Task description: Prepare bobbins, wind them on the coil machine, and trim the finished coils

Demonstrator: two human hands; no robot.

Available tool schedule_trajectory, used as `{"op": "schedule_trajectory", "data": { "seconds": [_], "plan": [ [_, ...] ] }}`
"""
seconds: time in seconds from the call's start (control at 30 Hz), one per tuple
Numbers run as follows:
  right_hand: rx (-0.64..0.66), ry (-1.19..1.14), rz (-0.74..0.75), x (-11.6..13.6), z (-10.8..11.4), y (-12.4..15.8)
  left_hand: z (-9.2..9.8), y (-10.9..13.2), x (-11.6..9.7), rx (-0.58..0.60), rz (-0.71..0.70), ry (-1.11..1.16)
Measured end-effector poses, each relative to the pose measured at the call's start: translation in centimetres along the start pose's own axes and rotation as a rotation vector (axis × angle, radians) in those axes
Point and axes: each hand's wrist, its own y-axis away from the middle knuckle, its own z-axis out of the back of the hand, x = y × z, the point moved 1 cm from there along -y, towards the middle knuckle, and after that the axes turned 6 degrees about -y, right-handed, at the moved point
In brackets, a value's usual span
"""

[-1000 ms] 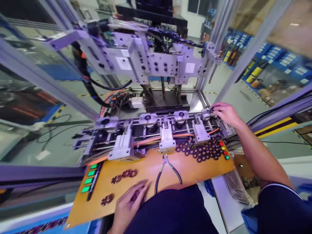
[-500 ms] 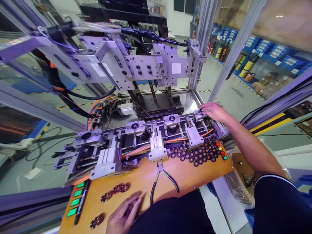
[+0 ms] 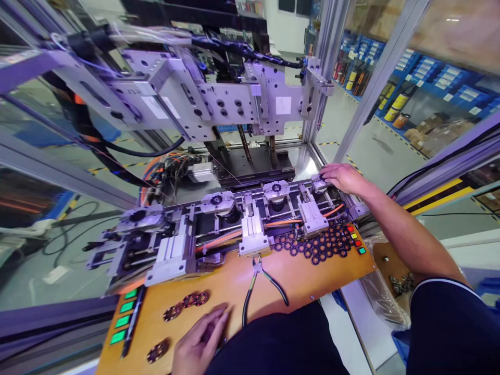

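My right hand reaches to the far right end of the machine's rail and rests, fingers curled, on the rightmost round fixture; what lies under the fingers is hidden. My left hand lies flat with its fingers stretched out on the orange board, near the front edge. Just beyond it sit a few dark ring-shaped parts, and one more ring part lies to its left. A heap of several dark ring parts covers the board's right side, below my right forearm.
Black-handled pliers lie mid-board. Three more round fixtures sit along the rail with grey cylinder blocks. Green buttons are at the board's left, coloured buttons at its right. A grey press head hangs above. Clear panels enclose the cell.
My right hand has stayed on the rightmost fixture and my left hand on the board. Only the view has shifted slightly since half a second ago.
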Motion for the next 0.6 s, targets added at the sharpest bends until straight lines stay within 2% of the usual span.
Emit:
{"op": "schedule_trajectory", "data": {
  "seconds": [0.3,0.5,0.6],
  "plan": [
    [-0.072,0.054,-0.074,-0.1,-2.4,2.6,-0.3,0.1,0.3,-0.017,-0.023,0.026],
    [-0.126,0.075,-0.083,1.0,-2.2,3.1,0.0,0.6,0.4,0.017,0.029,0.093],
    [-0.147,0.082,-0.076,1.5,-2.5,3.1,0.0,0.8,0.2,-0.006,0.036,0.100]
  ]
}}
